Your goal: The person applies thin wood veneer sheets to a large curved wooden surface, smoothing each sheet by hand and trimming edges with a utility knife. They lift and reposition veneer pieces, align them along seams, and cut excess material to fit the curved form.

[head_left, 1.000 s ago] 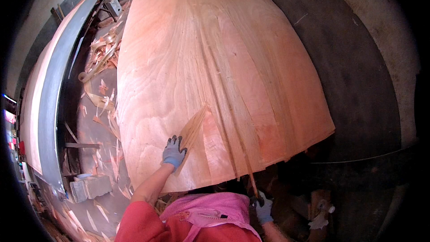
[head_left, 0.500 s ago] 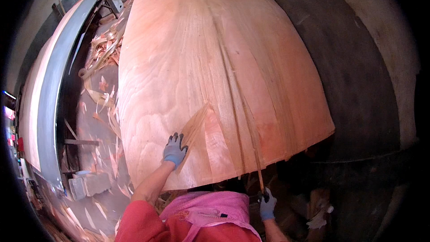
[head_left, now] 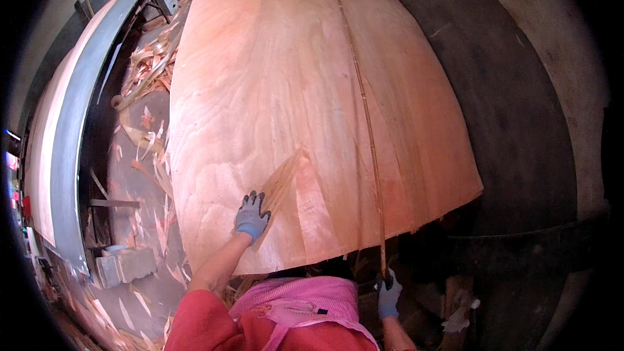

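A large sheet of pale pinkish wood veneer (head_left: pixel 227 117) spreads out in front of me. My left hand (head_left: pixel 252 216), in a grey-blue glove with dark fingertips, rests on it near the front edge with fingers spread. Under and beside those fingers lies a tan, pointed flap of veneer (head_left: pixel 281 185), seemingly folded over, with a pinker wedge next to it. Just off the front edge, my right hand (head_left: pixel 389 296), gloved alike, is closed around the near end of a long thin bamboo stick (head_left: pixel 365 107). The stick runs lengthwise over the sheet to its far end.
Veneer scraps and curled strips (head_left: pixel 153 68) litter the floor on the left. Beyond them stands a long raised stack with pale and grey layers (head_left: pixel 68 136), with a concrete block (head_left: pixel 127 266) by its near end. A dark wall (head_left: pixel 513 104) curves along the right.
The bamboo stick has swung to the right across the veneer and looks sharper now. My left hand has stayed in nearly the same spot, and the right still grips the stick.
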`<action>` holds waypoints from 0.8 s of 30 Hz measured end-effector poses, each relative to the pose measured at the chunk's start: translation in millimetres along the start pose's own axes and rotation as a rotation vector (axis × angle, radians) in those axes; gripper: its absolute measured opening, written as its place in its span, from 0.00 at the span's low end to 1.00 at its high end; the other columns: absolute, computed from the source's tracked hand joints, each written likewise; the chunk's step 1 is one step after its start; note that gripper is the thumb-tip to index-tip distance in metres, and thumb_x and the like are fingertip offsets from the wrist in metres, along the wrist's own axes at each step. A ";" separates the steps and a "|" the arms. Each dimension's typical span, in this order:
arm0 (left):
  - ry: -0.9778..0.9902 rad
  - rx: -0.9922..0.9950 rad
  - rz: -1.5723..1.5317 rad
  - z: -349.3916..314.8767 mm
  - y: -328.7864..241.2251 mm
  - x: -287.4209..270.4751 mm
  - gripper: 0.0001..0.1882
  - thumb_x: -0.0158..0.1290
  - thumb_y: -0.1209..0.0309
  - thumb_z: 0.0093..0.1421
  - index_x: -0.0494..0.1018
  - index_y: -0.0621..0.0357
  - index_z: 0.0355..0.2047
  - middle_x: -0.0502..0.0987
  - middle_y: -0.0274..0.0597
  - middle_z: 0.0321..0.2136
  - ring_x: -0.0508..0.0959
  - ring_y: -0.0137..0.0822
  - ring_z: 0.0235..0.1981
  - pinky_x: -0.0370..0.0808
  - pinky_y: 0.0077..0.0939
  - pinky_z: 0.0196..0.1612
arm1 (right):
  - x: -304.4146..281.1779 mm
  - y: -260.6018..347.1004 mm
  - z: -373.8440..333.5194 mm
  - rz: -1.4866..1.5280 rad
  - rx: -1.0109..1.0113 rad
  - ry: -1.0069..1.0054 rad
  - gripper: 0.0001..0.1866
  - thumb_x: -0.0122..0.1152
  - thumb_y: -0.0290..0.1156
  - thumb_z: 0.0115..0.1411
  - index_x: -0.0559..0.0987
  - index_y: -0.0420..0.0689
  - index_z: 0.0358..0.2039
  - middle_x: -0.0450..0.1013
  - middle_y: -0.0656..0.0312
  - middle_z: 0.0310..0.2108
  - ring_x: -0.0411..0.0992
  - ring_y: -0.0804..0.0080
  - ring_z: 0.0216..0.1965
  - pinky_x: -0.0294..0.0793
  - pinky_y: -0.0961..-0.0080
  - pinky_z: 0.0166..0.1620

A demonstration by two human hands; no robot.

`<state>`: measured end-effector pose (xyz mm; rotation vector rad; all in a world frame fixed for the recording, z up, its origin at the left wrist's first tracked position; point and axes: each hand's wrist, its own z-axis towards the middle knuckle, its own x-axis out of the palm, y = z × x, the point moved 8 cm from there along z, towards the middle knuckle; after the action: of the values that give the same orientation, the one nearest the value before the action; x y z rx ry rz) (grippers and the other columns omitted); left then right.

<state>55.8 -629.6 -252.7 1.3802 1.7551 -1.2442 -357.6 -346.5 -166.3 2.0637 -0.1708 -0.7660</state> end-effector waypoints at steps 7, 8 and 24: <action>-0.029 -0.008 -0.047 -1.2 -5.4 -8.5 0.36 0.53 0.54 0.60 0.59 0.48 0.67 0.57 0.49 0.68 0.57 0.53 0.68 0.60 0.43 0.66 | 1.6 7.8 -11.0 -0.114 -0.013 0.021 0.15 0.59 0.23 0.63 0.78 0.39 0.50 0.73 0.66 0.29 0.67 0.79 0.27 0.70 0.78 0.30; -0.036 -0.009 -0.061 -1.0 -5.1 -8.6 0.35 0.53 0.54 0.61 0.59 0.49 0.66 0.57 0.50 0.68 0.57 0.53 0.68 0.60 0.43 0.66 | 1.3 0.1 -14.0 -0.087 -0.016 0.028 0.15 0.59 0.23 0.62 0.78 0.39 0.50 0.73 0.66 0.29 0.67 0.79 0.27 0.70 0.78 0.30; -0.073 -0.026 -0.056 -2.9 -1.7 -1.0 0.37 0.54 0.53 0.59 0.59 0.47 0.66 0.57 0.50 0.68 0.56 0.56 0.68 0.59 0.48 0.66 | 19.0 -15.6 12.6 0.060 0.162 0.107 0.15 0.56 0.21 0.63 0.77 0.38 0.51 0.74 0.66 0.33 0.67 0.79 0.29 0.69 0.78 0.32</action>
<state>54.8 -627.5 -250.2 1.2633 1.7651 -1.2811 -352.2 -353.7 -192.4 2.2367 -0.2405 -0.6213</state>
